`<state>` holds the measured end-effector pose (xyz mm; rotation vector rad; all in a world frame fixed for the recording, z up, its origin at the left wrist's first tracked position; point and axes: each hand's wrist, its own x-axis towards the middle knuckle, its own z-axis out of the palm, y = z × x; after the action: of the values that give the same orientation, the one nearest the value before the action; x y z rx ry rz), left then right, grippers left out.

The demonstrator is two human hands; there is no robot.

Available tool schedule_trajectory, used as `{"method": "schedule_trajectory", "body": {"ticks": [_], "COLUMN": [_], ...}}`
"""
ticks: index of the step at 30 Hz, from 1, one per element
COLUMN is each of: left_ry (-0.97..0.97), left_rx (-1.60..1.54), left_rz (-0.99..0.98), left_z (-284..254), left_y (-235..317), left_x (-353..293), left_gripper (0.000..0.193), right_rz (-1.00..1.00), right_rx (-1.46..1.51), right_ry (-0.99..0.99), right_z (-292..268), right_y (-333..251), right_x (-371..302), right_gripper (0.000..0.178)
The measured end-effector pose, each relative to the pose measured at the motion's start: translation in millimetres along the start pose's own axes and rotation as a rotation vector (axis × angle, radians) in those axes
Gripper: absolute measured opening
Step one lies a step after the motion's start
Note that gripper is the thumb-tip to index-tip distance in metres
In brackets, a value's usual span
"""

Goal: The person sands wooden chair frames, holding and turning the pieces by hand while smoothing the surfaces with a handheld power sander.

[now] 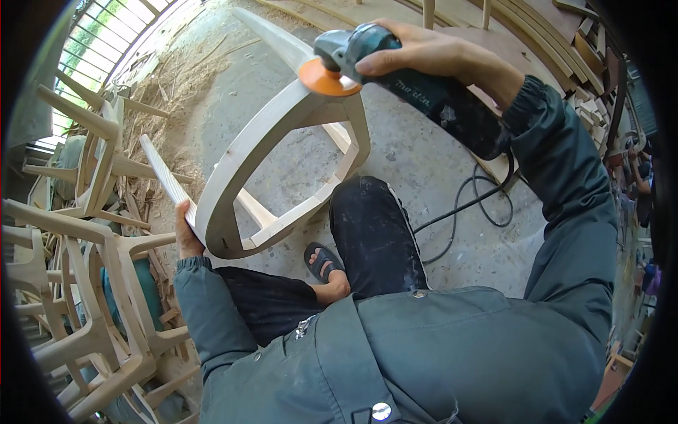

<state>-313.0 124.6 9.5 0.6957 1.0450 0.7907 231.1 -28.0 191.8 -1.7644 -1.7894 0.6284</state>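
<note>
In front of me, tilted up from the floor, is a pale wooden chair frame [244, 166] with a curved rail and several legs. My left hand [188, 232] is closed round the base of one leg at the frame's near left corner; some of its fingers are hidden behind the wood. My right hand [417, 53] grips a teal and black angle grinder [441, 106] from above. The grinder's orange disc [326, 78] lies against the frame's far upper corner, or just over it; I cannot tell whether it touches.
Several unfinished wooden chair frames [106, 283] are stacked close on my left. Sawdust and wood scraps [187, 78] cover the floor at the far left. A black power cord [459, 205] loops on the concrete to the right. Long boards [544, 42] lie at the far right.
</note>
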Motion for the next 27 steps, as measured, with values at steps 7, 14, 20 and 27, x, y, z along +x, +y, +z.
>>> {"method": "schedule_trajectory", "body": {"ticks": [7,14,20,27], "left_ry": [0.006,0.015,0.056,-0.027], "left_rx": [0.021,0.01,0.003,0.025], "left_rz": [0.01,0.02,0.093,0.07], "left_z": [-23,-20,-21,-27], "left_y": [-6,-4,-5,-5], "left_x": [6,16,14,17], "left_gripper": [0.071,0.068,0.055,0.058], "right_rz": [0.311,0.362,0.025,-0.498], "right_rx": [0.355,0.955,0.649,0.191], "right_ry": [-0.023,0.279,0.53,0.388], "right_z": [25,115,150,204], "right_y": [88,87,20,-74], "right_x": [-18,-102,-117,-88], "right_gripper": [0.084,0.079,0.089,0.088]}}
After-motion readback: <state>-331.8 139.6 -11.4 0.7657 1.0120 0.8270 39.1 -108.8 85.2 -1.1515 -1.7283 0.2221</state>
